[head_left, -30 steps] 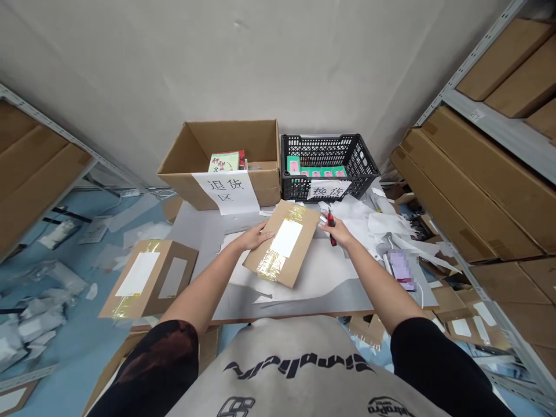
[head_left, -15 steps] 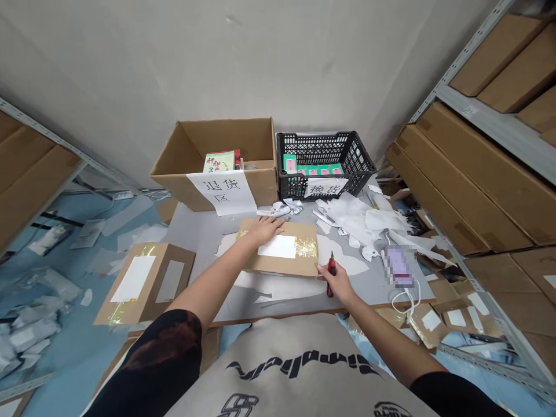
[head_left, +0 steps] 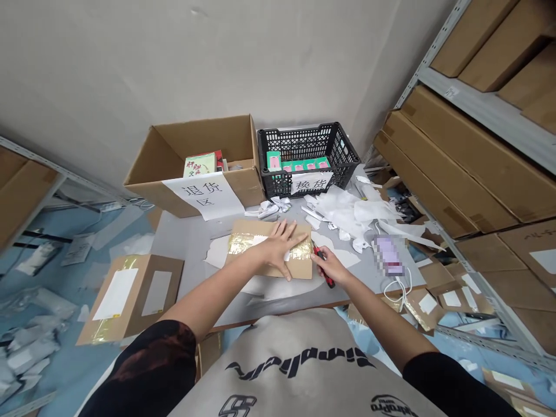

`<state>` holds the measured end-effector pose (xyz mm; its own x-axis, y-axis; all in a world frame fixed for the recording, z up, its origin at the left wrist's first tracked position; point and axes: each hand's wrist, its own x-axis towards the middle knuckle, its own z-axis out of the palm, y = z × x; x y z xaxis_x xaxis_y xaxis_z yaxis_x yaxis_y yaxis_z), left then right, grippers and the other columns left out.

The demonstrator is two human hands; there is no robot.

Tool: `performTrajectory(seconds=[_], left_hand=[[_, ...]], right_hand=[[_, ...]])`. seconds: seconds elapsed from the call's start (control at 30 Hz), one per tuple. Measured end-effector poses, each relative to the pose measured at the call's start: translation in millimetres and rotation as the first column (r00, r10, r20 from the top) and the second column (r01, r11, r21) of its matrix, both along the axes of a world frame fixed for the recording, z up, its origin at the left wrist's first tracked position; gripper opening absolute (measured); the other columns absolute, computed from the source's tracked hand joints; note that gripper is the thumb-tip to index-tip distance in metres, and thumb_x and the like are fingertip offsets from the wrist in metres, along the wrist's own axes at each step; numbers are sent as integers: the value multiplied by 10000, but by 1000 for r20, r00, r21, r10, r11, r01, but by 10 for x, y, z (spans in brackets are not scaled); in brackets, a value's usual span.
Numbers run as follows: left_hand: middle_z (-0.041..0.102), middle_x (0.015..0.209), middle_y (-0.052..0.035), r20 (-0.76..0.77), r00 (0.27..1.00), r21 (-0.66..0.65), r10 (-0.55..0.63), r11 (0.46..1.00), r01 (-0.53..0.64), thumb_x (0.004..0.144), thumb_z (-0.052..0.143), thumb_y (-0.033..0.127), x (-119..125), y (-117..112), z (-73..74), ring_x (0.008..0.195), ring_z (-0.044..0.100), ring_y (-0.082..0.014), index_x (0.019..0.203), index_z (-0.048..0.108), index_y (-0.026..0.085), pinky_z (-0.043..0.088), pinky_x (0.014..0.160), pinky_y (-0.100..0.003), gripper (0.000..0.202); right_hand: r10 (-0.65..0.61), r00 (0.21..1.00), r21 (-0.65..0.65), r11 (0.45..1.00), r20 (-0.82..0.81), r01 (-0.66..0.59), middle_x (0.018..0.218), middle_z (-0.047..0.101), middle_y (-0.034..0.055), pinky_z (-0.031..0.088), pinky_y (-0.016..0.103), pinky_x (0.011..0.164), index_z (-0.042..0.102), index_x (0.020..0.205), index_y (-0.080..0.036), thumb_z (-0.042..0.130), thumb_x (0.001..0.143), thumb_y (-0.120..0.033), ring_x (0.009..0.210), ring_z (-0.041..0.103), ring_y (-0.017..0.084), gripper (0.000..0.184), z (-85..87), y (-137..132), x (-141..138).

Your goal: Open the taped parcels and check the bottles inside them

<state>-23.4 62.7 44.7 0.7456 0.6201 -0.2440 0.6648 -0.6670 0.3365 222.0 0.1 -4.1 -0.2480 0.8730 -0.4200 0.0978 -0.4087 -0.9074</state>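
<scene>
A flat cardboard box [head_left: 300, 270] with yellowish clear tape and a white label lies on the grey table [head_left: 191, 255], over torn white paper [head_left: 269, 289]. My left hand [head_left: 278, 249] rests on top of the box with its fingers spread, covering much of the label. At the box's right end, my right hand [head_left: 333, 266] is closed around a red-and-black utility knife [head_left: 319, 253]. The knife slants, its tip against or very near the box's right edge; the blade itself is too small to make out.
Behind stand an open carton [head_left: 195, 130] with small boxes and a black plastic crate [head_left: 299, 139] with green-and-pink packs. Paper scraps [head_left: 343, 208] and a blurred purple device [head_left: 388, 255] with a white cable lie right. A taped box [head_left: 167, 278] sits left; shelves flank both sides.
My left hand has slid right across the box and spread its fingers. My right hand has tilted the knife from upright to slanting, bringing its tip to the box's right edge. The view has shifted slightly.
</scene>
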Motion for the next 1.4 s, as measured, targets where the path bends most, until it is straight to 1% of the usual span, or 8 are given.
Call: performTrajectory(seconds=[0.13,0.27,0.4,0.57,0.93,1.1,1.23,1.4], left_hand=[[-177,1607,-155,-44,998,-30,36,999,-37,382,797,752,138,7,-27,1399,-144,-571,1555,98,324,-59,1064,-704,1431],[-168,1614,-137,-42,997,-26,63,998,-64,409,810,713,154,-18,-26,1399,-113,-582,1554,112,334,-5,1075,-698,1393],[-131,1622,-139,-34,995,-25,91,995,-92,425,814,703,165,-65,-7,1393,-91,-598,1555,104,330,41,1080,-694,1386],[-99,1627,-136,-27,993,-3,115,993,-115,411,818,707,186,-125,6,1389,-95,-600,1557,96,326,52,1083,-691,1407],[-76,1631,-136,-3,987,9,164,986,-164,434,772,754,165,-198,-25,1420,-115,-540,1565,82,270,3,1126,-623,1411],[-87,1630,-136,20,986,-4,165,986,-165,456,760,754,137,-212,-29,1431,-123,-517,1564,101,264,11,1132,-607,1380],[-97,1629,-136,26,986,9,164,986,-164,463,763,745,129,-212,-63,1431,-128,-514,1564,110,259,12,1133,-606,1370],[-75,1633,-125,26,986,10,166,986,-167,471,770,730,123,-187,-94,1432,-106,-521,1563,123,267,22,1134,-613,1351]], right_hand=[[38,999,-31,999,14,-37,714,548,-76,495,264,454,399,906,-252,624,783,-627,493,592,126,455,98,61,302],[203,978,-54,978,41,-201,710,622,-22,537,275,504,490,910,-224,586,830,-613,561,640,147,409,194,208,453],[258,951,-8,965,172,-261,660,623,-25,499,240,448,580,1052,-229,548,866,-587,504,600,130,404,250,376,447],[335,898,25,934,285,-356,635,631,-41,470,223,415,564,1267,-294,550,883,-534,463,586,126,453,315,518,420],[407,859,-8,905,311,-425,561,602,-40,436,229,405,588,1312,-314,555,885,-524,423,563,131,477,473,582,356],[442,813,16,875,379,-483,542,605,-32,430,254,421,600,1317,-312,555,874,-552,414,547,143,505,479,633,392],[414,806,55,876,422,-478,502,571,-38,420,263,452,641,1272,-317,593,858,-524,381,488,126,466,468,669,362],[445,810,11,874,381,-485,449,533,-50,393,256,450,658,1252,-307,640,825,-499,368,458,122,469,489,685,318]])
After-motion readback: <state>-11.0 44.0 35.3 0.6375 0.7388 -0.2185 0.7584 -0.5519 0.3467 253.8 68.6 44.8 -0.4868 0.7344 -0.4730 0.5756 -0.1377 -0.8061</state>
